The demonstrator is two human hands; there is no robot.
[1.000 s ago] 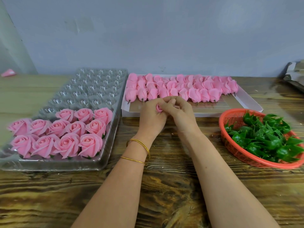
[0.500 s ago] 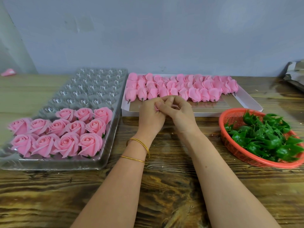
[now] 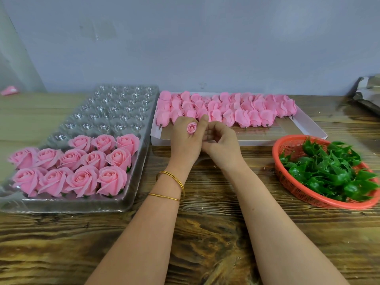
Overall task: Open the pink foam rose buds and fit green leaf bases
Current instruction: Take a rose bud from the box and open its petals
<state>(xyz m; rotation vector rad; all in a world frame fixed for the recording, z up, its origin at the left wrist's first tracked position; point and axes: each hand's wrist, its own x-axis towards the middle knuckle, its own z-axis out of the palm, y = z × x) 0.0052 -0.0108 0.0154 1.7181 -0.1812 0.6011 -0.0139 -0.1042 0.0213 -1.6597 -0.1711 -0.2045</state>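
Fingers of the left hand (image 3: pixel 185 140) are closed around one bud (image 3: pixel 191 127), pinched so its rolled top faces up and toward the camera; stem end is hidden inside the grip, so the long axis runs roughly top-to-palm, tilted slightly toward the far edge of the bench (image 3: pixel 205 233). Right hand (image 3: pixel 223 145) sits just beside it, touching the left hand; its fingers are curled, thumb tip up against the bud's right side, holding nothing I can make out. Bud is still tight, petals not spread, and no green base shows on it.

Next move turns on that: the bud lies left of the right fingers, so the right hand is placed to peel petals outward while the left keeps the grip. Basket (image 3: pixel 287 177) of leaf bases (image 3: pixel 329 171) is at the right edge, nearer the right hand. Box (image 3: pixel 308 130) of unopened buds lies just beyond the hands; tray (image 3: pixel 82 204) of finished roses (image 3: pixel 82 167) is at the left edge.
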